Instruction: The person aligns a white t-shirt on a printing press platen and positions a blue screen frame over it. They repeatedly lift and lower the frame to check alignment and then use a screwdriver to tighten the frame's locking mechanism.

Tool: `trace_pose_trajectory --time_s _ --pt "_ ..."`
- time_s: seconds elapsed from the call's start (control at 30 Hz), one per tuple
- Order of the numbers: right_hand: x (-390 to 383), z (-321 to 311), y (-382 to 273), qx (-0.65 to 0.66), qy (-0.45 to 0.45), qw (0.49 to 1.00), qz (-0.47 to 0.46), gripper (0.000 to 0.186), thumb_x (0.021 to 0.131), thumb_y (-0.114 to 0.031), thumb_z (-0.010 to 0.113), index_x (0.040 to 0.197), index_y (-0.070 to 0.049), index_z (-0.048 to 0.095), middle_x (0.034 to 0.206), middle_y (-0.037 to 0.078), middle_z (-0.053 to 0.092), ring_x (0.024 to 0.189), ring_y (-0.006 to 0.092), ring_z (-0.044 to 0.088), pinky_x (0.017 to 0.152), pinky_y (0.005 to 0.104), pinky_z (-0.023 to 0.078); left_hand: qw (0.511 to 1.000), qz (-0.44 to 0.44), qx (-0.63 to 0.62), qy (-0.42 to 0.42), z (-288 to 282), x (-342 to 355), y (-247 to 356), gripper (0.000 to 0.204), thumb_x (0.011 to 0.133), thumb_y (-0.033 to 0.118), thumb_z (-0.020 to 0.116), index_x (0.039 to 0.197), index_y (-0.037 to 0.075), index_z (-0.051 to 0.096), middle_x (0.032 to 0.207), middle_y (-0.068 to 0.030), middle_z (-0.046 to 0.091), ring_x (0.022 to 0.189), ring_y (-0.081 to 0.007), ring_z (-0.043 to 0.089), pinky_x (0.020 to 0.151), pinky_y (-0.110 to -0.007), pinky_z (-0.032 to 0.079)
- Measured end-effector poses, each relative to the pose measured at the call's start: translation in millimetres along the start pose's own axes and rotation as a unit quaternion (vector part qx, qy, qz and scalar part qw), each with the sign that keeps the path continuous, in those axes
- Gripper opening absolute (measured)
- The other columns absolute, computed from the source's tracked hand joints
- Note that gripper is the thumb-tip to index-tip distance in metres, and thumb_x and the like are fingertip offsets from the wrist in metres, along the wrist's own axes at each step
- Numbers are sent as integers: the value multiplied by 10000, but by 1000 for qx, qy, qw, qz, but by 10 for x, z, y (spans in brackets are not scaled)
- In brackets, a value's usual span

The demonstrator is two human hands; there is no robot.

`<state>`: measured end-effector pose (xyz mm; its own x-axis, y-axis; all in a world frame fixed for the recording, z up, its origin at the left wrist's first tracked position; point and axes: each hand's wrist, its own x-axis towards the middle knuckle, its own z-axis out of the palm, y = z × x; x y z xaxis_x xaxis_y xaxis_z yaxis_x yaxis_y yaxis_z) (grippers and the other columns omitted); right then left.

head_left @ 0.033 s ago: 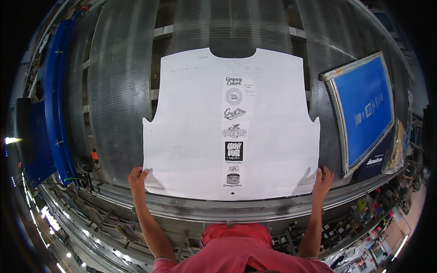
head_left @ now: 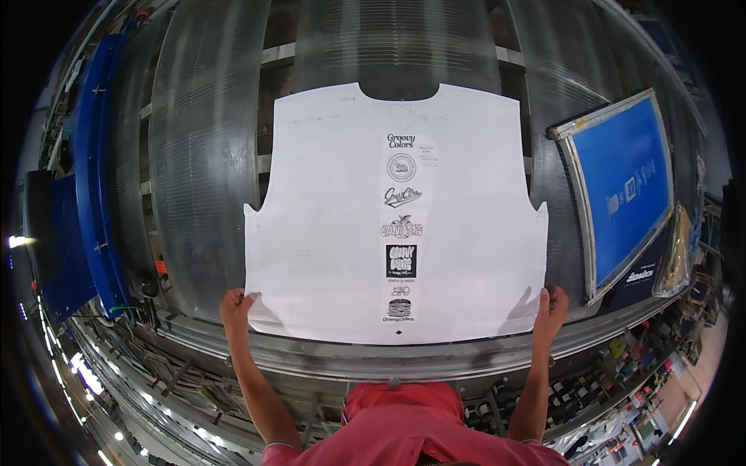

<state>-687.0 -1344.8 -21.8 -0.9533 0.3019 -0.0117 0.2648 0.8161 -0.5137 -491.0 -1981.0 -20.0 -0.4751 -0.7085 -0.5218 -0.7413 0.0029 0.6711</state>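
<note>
Head view: the big white sheet (head_left: 326,179) lies in the middle of the shiny gray table (head_left: 206,171). The left hand (head_left: 236,304) pinches its edge at eight o'clock, thumb against fingers, and the right hand (head_left: 552,305) pinches it at four o'clock. Holding both sides probably keeps it flat and straight. It's cut like a vest, with a round neck dip at twelve o'clock. It looks thin and smooth; I can't tell if it's paper or cloth. At three o'clock, a blue screen (head_left: 622,182) in a straight-sided frame sits slanted, maybe to leave room.
</note>
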Motion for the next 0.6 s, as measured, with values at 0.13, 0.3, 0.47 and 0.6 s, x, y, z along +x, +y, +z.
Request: trace_pose_trajectory --time_s 0.13,0.3,0.47,0.6 --pt "8 8 82 20 -98 987 128 330 888 -221 759 1048 24 606 981 106 581 858 208 549 776 364 465 999 -46 -1 -11 39 -34 216 195 856 51 718 981 -65 624 837 -15 619 737 -96 509 730 -219 431" --pt "66 -74 30 -70 -123 990 -1 347 859 -198 772 1037 27 577 862 76 499 805 189 486 760 340 434 997 -55 -13 -47 3 -44 222 224 845 32 712 1034 -50 623 880 -18 611 792 -93 507 769 -227 411" --pt "134 -47 -30 96 -135 972 166 290 862 -159 763 1007 11 578 873 25 510 793 121 450 741 286 410 998 -42 -42 -31 -46 -17 71 220 834 43 731 1013 -29 627 857 -5 593 774 -85 487 729 -251 397" --pt "261 -161 77 201 -197 926 253 153 904 -116 715 911 -21 596 806 -38 514 744 55 423 675 228 365 998 -47 -35 -23 -116 19 -79 135 819 35 749 901 -8 652 816 0 636 743 -78 524 727 -245 410"
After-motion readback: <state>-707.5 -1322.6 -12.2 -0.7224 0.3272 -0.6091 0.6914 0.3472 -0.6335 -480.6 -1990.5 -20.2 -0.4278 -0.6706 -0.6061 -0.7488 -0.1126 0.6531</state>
